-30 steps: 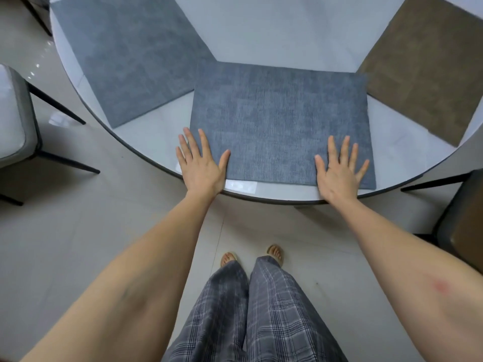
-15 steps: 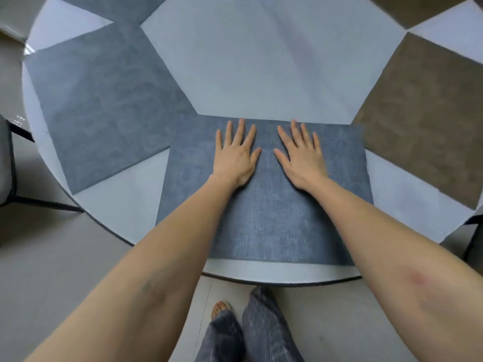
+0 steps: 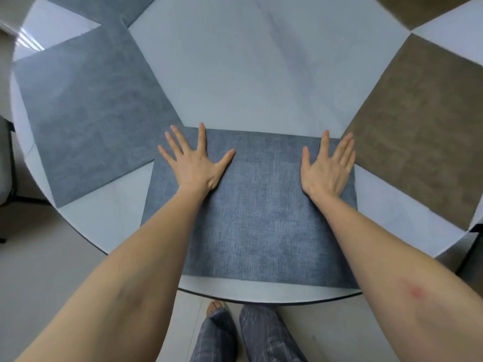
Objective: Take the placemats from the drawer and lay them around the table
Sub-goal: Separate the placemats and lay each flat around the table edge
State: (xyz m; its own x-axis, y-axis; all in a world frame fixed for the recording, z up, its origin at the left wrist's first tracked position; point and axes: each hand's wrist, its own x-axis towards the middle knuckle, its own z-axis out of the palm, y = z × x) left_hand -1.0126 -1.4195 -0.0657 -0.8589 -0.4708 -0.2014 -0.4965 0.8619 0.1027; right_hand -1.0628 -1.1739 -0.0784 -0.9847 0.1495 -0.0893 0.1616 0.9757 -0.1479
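Observation:
A blue-grey placemat [image 3: 261,218] lies flat on the round white table [image 3: 248,74], right at the near rim. My left hand [image 3: 194,163] presses on its far left corner with fingers spread. My right hand [image 3: 328,165] lies flat on its far right corner, fingers straight. A second blue-grey placemat [image 3: 86,116] sits to the left and a brown placemat [image 3: 423,142] to the right. The corner of another blue-grey mat [image 3: 104,9] and of another brown mat [image 3: 418,9] show at the far edge.
A chair [image 3: 5,163] stands at the left edge of view and a dark chair [image 3: 473,259] at the right. My legs and feet [image 3: 243,333] stand on the pale tiled floor below the table rim.
Both hands slid apart from the middle of the near placemat out to its far corners. Before that they moved from the mat's near corners up to its middle.

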